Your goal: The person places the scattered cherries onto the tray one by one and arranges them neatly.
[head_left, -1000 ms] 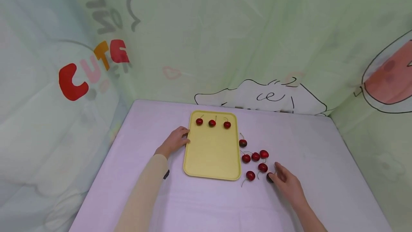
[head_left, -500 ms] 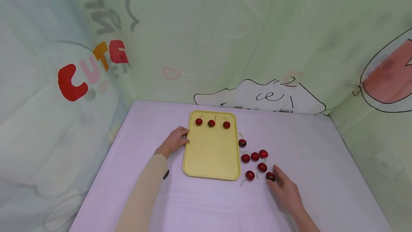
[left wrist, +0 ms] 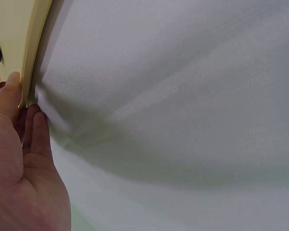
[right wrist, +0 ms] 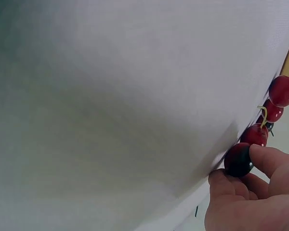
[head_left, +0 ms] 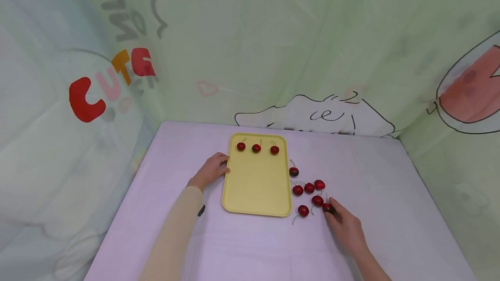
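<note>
While the right hand pinches the held cherry between thumb and fingers, that fruit has turned and shifted slightly toward its nearest neighbour; its stem now points away from the person, and its red side shows beside the dark one. Whether the two cherries touch, or whether the held one is off the worktop, I cannot tell. So far the change seems to concern only the fruit outside the yellow tray: inside, the row of three cherries lies across the far end as before, stems pointing mostly away. The left hand grips the tray's left edge, thumb over the rim. Six loose cherries lie right of the tray, the nearest just beside its edge.
</note>
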Action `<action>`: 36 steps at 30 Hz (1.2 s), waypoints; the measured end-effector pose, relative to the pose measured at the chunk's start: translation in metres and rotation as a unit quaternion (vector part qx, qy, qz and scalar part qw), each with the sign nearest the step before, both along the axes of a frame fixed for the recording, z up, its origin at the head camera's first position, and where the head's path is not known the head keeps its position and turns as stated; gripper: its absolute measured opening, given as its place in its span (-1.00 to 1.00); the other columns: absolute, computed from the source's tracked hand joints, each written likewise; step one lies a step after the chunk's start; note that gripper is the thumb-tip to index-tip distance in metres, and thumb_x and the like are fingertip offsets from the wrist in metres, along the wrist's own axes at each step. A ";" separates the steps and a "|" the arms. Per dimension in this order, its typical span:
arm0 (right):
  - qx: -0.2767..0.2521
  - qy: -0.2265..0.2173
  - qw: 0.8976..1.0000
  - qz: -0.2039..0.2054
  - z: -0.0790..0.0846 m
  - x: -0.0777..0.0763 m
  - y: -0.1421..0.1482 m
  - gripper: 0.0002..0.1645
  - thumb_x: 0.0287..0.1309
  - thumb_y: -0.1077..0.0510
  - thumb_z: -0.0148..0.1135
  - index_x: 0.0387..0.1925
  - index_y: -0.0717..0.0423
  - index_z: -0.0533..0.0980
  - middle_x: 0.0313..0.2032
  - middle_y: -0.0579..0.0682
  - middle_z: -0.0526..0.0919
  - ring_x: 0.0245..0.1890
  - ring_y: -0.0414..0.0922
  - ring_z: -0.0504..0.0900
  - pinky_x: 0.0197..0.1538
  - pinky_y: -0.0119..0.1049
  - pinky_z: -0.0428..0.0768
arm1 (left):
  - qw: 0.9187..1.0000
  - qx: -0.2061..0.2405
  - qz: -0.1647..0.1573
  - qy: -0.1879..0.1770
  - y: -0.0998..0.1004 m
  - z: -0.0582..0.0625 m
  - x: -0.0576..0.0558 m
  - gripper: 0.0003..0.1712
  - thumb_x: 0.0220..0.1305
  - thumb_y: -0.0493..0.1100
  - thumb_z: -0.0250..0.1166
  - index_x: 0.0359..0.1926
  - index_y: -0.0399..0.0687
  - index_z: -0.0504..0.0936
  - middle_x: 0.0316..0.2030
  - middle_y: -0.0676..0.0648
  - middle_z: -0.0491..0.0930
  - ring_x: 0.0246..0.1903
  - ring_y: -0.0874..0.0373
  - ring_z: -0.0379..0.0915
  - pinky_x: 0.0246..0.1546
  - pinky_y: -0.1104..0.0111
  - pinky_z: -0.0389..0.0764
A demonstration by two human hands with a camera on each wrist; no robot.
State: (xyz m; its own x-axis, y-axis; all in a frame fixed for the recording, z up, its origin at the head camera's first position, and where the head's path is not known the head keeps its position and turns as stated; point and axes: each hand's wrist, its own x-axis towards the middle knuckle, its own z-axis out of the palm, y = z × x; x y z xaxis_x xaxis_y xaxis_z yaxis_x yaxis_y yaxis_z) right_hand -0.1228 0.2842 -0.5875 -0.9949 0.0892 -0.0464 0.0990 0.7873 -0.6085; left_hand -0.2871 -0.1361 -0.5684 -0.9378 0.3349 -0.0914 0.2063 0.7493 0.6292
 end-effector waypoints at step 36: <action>-0.170 -0.008 0.985 0.004 0.085 -0.074 -0.109 -0.39 0.35 0.03 0.19 0.36 0.10 0.37 0.14 0.14 0.59 0.07 -0.02 0.60 -0.11 -0.48 0.61 | 0.999 0.040 0.018 -0.017 -0.001 0.001 -0.003 -0.44 0.29 -0.23 0.32 0.27 -0.30 0.44 0.13 -0.17 0.46 0.09 0.01 0.42 0.22 0.20 0.44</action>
